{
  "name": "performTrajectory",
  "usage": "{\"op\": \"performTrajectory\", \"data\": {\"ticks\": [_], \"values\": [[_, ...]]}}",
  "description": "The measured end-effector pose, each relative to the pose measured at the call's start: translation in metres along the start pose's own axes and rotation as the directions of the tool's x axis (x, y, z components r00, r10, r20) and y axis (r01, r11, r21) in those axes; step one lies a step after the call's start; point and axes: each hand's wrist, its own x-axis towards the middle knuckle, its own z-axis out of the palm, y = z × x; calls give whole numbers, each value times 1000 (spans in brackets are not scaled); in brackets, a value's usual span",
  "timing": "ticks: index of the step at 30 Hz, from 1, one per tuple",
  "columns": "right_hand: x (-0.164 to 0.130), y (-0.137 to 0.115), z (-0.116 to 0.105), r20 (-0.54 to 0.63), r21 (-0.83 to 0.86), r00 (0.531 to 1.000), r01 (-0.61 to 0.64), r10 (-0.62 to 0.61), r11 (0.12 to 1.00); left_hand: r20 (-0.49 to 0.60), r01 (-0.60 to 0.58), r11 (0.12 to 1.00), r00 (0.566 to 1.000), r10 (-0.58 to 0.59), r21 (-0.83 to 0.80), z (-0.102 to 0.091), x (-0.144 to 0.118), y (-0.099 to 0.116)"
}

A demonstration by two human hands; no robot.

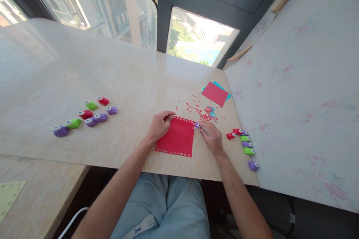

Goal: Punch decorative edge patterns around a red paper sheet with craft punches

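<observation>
A red sheet of paper [179,138] lies on the tabletop, with small punched shapes along its top and bottom edges. My left hand [162,125] pinches the sheet at its upper left corner. In my right hand [211,134] is a purple craft punch [198,124], set against the sheet's upper right corner. The fingers are closed around the punch. Just beyond the sheet lies a scatter of tiny red and blue paper cutouts [207,113].
Several coloured punches [91,121] stand at the left, and more punches [248,144] line the right edge by the flowered wall [294,101]. A stack of coloured paper [215,94] lies at the back right. A yellow-green punched sheet [9,196] is at the lower left.
</observation>
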Motion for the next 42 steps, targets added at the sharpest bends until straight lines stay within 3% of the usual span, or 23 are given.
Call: {"op": "performTrajectory", "data": {"ticks": [12, 25, 42], "values": [[-1, -1, -3, -43, 26, 999, 7, -6, 1000, 2, 37, 999, 999, -37, -36, 1, 0, 4], [-6, 4, -6, -12, 92, 990, -141, 143, 986, 12, 61, 998, 998, -60, -35, 1, -2, 6], [-14, 12, -3, 15, 186, 972, -233, 234, 954, 19, 45, 999, 999, -45, -6, 2, -2, 6]]}}
